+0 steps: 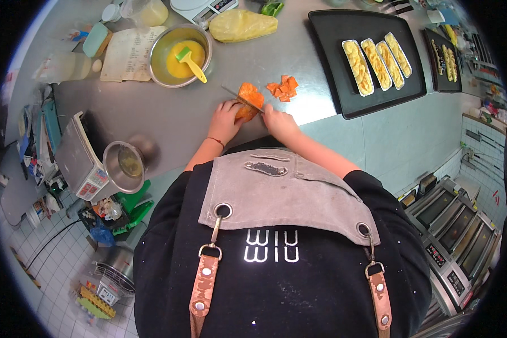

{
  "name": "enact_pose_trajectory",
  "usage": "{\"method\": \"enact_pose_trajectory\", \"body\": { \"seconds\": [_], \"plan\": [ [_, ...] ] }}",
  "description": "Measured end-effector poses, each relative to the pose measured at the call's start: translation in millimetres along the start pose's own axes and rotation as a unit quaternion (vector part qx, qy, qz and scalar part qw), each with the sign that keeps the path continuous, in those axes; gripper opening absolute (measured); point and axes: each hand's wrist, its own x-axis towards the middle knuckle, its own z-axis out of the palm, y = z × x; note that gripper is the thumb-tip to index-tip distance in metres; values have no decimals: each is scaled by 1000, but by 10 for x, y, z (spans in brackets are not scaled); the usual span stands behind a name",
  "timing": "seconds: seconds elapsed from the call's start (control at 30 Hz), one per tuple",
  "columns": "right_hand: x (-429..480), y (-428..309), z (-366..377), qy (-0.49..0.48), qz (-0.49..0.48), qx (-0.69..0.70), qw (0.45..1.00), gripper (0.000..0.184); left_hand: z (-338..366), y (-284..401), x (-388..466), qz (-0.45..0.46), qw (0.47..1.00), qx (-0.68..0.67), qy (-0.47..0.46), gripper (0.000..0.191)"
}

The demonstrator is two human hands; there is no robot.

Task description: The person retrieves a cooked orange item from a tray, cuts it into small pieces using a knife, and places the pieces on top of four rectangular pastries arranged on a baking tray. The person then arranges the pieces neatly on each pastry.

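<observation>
On the steel worktop (186, 114), my left hand (226, 120) holds an orange piece of food (252, 94), perhaps roasted sweet potato, with browned skin on its near side. My right hand (279, 122) grips a knife (249, 103) whose thin blade lies slantwise across the piece, its tip pointing to the upper left. Just right of the piece lies a small heap of orange cut chunks (283, 88). The knife's handle is mostly hidden in my right hand.
Left of the chunks stands a steel bowl (153, 63) of yellow liquid with a yellow-green brush (190, 63). A filled plastic bag (243, 26) lies behind. A black tray (325, 55) at right holds several filled foil moulds (358, 67). Another steel bowl (110, 162) stands at left.
</observation>
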Motion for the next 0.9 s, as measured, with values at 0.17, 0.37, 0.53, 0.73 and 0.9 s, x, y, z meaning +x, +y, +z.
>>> {"method": "enact_pose_trajectory", "body": {
  "seconds": [0.17, 0.37, 0.53, 0.73, 0.9],
  "plan": [
    [-109, 4, -204, 26, -9, -10, 1000, 18, -26, -39, -136, -104, 991, -13, 78, 47],
    [-330, -153, -273, 11, -57, -82, 995, 17, -3, -84, -276, -90, 996, -7, 19, 48],
    [-378, -212, -255, -29, -29, -17, 999, 19, 45, -37, -267, -110, 992, -8, 59, 49],
    [-388, -264, -211, -39, -2, 24, 999, 22, 89, -1, -191, -128, 990, -2, 67, 51],
    [-389, -282, -124, -48, 18, 37, 998, 21, 145, -20, -208, -99, 991, 10, 95, 48]
  ]
}}
